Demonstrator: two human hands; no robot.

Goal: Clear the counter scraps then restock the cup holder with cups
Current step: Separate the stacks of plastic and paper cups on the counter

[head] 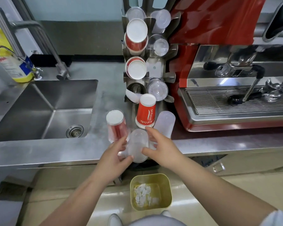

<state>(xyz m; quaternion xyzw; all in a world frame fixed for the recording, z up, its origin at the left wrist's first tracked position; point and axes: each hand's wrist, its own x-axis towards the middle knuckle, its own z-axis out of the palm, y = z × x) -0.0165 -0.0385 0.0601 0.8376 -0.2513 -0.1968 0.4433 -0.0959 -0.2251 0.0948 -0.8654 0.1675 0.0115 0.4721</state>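
A frosted plastic cup stack (137,144) stands upside down at the counter's front edge. My left hand (114,158) curls round its left side and my right hand (160,147) grips its right side. To the left stands an upside-down stack of red cups in a clear sleeve (116,126). A red paper cup stack (145,111) and another frosted stack (164,123) stand behind. The steel cup holder (158,67) rises beyond, with red and clear cups in several slots.
A steel sink (44,110) lies to the left with a tap and a soap bottle (16,66). A red espresso machine (235,79) fills the right. On the floor below stands a yellow bin (167,191) with white scraps (143,195) inside.
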